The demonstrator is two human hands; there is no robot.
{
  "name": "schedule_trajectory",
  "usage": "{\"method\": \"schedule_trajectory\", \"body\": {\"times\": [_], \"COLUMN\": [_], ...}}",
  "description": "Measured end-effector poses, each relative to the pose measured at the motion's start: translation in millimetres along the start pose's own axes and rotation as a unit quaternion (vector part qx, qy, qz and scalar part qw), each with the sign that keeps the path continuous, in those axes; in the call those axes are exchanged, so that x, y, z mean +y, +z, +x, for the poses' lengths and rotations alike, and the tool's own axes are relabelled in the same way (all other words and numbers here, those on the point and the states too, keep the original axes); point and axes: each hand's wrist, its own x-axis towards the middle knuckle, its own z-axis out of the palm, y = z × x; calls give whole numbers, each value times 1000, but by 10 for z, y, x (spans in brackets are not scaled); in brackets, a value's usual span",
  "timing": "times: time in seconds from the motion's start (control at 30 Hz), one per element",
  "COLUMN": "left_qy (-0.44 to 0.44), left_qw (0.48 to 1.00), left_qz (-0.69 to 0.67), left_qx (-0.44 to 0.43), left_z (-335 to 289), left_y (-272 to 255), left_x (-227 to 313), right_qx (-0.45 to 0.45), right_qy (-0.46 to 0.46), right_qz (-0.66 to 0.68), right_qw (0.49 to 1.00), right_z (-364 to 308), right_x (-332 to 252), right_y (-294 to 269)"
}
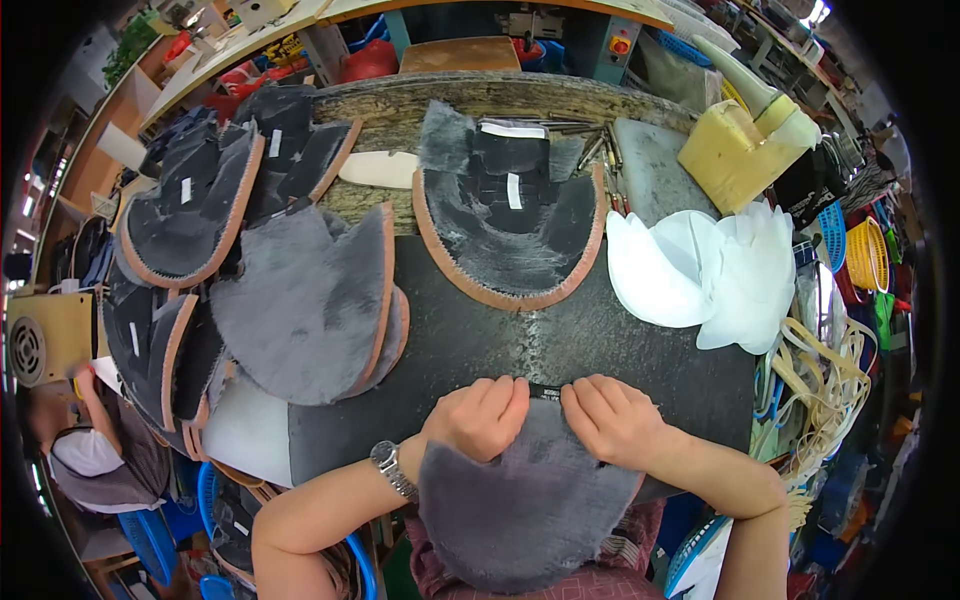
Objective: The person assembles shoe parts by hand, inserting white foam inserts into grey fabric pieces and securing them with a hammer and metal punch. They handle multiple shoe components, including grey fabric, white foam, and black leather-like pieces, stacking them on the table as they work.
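Note:
A grey, fuzzy-faced shoe upper (pixel 520 500) with a rounded end lies over my lap and the near table edge. My left hand (pixel 482 418) is closed on its far edge, with a metal watch (pixel 391 470) on the wrist. Opposite it, my right hand (pixel 612 420) pinches the same edge. A short black label strip (pixel 545 392) shows between the two hands. Beyond them, a black upper with a brown stitched rim (pixel 510 230) lies on the dark work mat (pixel 450 340). Fingertips are partly hidden by the knuckles.
More grey uppers (pixel 300 300) and stacked black uppers (pixel 190 210) fill the left side. White curved sheets (pixel 710 270) lie at right, near a yellow cut-open container (pixel 740 150). Several slim tools (pixel 612 165) rest at the back. A person (pixel 100 450) sits far left.

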Motion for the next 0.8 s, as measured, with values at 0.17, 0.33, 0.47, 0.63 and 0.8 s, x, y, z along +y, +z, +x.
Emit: {"method": "schedule_trajectory", "body": {"times": [0.17,0.33,0.47,0.63,0.8], "left_qy": [131,227,241,210,287], "left_qw": [987,970,965,966,938], "left_qz": [66,22,32,-69,-126], "left_qx": [-68,-84,-93,-135,-150], "left_z": [162,237,189,230,281], "left_y": [-67,-61,-55,-92,-60], "left_x": [-111,-253,-286,-336,-408], "right_qx": [-26,-83,-110,-125,-148], "right_qy": [-23,-3,-15,-10,34], "right_qz": [19,100,120,177,321], "right_qw": [999,992,987,976,935], "right_z": [17,37,-21,-181,-198], "right_x": [45,65,130,161,278], "right_y": [-32,-45,-180,-227,-285]}}
